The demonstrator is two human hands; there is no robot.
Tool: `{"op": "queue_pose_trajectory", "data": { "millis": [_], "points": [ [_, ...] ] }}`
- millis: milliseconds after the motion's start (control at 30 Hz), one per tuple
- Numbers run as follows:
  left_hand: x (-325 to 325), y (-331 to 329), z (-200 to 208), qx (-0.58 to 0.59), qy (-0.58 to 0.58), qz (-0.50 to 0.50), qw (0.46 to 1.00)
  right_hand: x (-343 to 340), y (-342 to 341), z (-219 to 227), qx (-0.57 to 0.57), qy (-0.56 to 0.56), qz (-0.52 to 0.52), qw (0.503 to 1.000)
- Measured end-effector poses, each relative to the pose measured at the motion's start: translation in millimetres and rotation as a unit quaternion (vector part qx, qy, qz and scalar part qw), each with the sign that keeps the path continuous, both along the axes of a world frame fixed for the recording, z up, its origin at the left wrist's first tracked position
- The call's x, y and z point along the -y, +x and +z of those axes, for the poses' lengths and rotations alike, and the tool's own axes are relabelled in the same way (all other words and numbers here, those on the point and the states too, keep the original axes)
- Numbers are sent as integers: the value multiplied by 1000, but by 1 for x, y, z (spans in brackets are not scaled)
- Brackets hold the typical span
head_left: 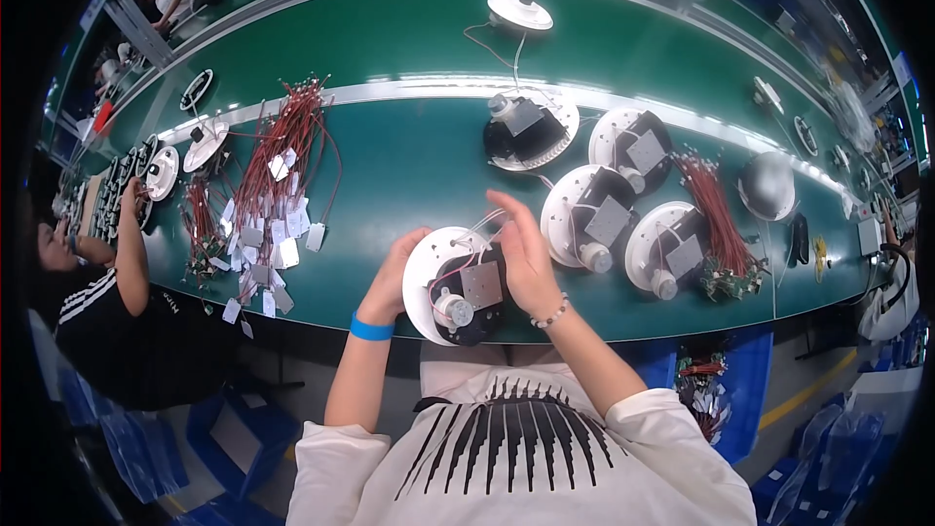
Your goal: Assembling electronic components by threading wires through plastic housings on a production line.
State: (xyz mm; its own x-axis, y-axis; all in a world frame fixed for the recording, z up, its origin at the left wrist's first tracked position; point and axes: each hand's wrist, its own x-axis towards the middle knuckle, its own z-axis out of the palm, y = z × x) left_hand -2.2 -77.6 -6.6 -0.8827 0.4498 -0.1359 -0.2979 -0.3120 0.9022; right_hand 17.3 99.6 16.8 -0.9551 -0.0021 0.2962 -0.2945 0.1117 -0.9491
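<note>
In front of me, at the near table edge, is a round white housing (422, 281) with a black base, a small motor (453, 310), a silver plate (481, 283) and thin wires. My left hand (395, 271) grips its left rim, with the fingers partly hidden behind it. My right hand (527, 263) is at its right side, fingers stretched out and thumb near the wires; whether it pinches a wire is unclear. Similar housings (575, 214) lie just right of my right hand, and another (531, 129) stands farther back, wired to a white disc (520, 12).
On the green table (399, 170), bundles of red wires with white tags (282, 205) lie left, and another red wire bundle (719, 214) lies right. A silver dome (766, 185) is beyond it. A co-worker (107, 321) sits left. Blue bins (748, 380) stand below the table.
</note>
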Motion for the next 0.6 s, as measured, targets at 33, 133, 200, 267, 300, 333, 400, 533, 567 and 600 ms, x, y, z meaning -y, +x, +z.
{"op": "queue_pose_trajectory", "data": {
  "millis": [33, 133, 200, 267, 300, 333, 400, 533, 567, 600],
  "points": [
    [2, 0, -1, 13, -14, 5, 1000, 4, -1, -10, -1, -1, 2, 1000],
    [7, -7, -2, 66, -4, -7, 998, 8, -5, -16, 193, -158, 39, 968],
    [10, -10, -2, 86, 5, -8, 996, 4, -9, -16, 215, -130, 79, 965],
    [12, -15, 10, 77, -24, 27, 996, 15, -8, -24, 149, -92, 62, 983],
    [12, -17, 20, 67, -53, 62, 994, 13, -7, -29, 150, -91, 62, 982],
    [16, -22, 25, 57, -101, 72, 991, 10, -7, -35, 178, -65, 74, 979],
    [25, -35, 31, 19, -147, 64, 987, 5, -4, -29, 214, -51, 87, 972],
    [36, -73, 33, -4, -101, 108, 989, -6, -5, -22, 204, -45, 66, 976],
    [38, -82, 32, -4, -103, 109, 989, -7, -5, -21, 196, -37, 62, 978],
    [40, -89, 32, 12, -82, 109, 991, -8, -5, -18, 195, -39, 64, 978]
  ]
}}
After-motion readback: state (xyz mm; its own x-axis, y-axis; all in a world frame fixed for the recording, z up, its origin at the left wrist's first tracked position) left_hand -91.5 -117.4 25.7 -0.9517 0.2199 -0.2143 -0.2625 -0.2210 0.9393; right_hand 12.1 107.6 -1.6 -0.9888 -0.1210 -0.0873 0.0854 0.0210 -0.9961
